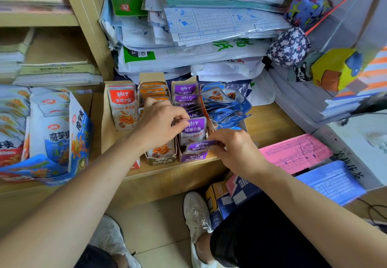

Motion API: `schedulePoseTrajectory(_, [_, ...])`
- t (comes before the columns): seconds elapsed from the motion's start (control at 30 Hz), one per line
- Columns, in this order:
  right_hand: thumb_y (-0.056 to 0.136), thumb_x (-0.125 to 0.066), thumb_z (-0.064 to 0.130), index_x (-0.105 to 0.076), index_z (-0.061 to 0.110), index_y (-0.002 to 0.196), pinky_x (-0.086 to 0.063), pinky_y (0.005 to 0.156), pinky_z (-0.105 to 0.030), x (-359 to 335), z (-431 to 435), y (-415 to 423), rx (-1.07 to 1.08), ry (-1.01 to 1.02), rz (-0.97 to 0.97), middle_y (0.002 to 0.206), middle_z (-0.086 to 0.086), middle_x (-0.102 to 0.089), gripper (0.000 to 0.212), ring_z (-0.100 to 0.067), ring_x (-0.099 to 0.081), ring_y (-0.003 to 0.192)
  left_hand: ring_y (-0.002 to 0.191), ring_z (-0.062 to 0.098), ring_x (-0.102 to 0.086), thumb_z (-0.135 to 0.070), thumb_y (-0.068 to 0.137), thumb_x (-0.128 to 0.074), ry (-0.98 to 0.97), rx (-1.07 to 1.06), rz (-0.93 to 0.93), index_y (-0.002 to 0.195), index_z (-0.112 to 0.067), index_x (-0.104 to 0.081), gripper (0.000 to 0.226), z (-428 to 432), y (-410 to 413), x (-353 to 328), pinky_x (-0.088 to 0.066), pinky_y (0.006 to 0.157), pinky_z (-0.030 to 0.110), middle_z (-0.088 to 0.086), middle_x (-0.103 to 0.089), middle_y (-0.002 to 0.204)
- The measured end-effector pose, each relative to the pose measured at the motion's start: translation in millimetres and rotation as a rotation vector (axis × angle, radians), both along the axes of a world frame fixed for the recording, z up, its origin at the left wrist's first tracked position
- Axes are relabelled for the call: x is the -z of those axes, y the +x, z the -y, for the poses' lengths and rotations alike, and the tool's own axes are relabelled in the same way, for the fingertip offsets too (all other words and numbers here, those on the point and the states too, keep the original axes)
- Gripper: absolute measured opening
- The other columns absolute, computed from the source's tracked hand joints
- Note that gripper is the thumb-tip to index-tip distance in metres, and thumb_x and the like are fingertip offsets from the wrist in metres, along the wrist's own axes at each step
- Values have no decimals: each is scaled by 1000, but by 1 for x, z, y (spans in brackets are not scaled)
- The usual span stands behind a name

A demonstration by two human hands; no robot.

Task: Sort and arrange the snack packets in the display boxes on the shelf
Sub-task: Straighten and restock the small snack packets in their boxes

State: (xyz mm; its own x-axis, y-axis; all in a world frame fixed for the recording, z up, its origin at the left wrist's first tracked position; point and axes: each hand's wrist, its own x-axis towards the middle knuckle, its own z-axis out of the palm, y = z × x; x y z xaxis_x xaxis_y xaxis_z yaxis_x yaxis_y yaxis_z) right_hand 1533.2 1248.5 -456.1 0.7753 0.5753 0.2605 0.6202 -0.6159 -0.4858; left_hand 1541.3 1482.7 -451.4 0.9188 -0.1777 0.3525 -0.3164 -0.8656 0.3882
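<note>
At the wooden shelf's [272, 121] front edge, the left hand [160, 125] pinches an upright purple foil snack packet [193, 130] in its purple cardboard display box [193, 157]; the right hand [233, 149] holds in its fingers another purple packet [200, 146], lying flat.

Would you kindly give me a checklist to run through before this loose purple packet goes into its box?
1. Grip: the right hand pinches the loose purple packet: ok.
2. Row steadied: the left hand holds the upright purple packet at its top: ok.
3. Colour matches the purple box: ok.
4. Loose packet upright like its row: not ok, nearly flat.
5. Neighbouring blue packets tidy: not ok, splayed.
6. Room left deeper in the row: cannot tell.
</note>
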Motion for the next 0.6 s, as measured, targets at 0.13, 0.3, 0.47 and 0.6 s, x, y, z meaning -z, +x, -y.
schedulePoseTrajectory(0.13, [87,-70,3,-70,10,112,-50,76,-17,-1,-5,6,-11,12,-21,101,-1,-73,26,-9,-63,87,88,9,-55,-41,93,-67,-44,27,-29,97,-38,-73,8,0,-2,-2,-21,81,31,-17,-68,77])
schedulePoseTrajectory(0.3, [78,-80,11,-63,16,117,-51,72,-16,0,-6,3,28,113,-20,101,7,-60,43,-6,-61,79,89,-6,-53,-44,93,-65,-123,70,-188,100,-37,-75,13,3,-6,-9,-25,94,33,-23,-66,72])
schedulePoseTrajectory(0.47, [77,-86,25,-68,17,106,-52,70,-17,-4,-6,0,11,197,-61,95,8,-59,35,-8,-62,83,85,-9,-62,-39,91,-69,-202,91,-288,95,-36,-76,9,-1,-9,-12,-34,99,38,-22,-71,80])
schedulePoseTrajectory(0.6, [79,-83,15,-63,19,116,-50,70,-15,-4,-10,2,44,198,-25,106,8,-55,42,-8,-61,80,89,-9,-62,-34,90,-71,-320,180,-413,91,-33,-78,7,-6,-12,-21,-43,81,21,-24,-69,83])
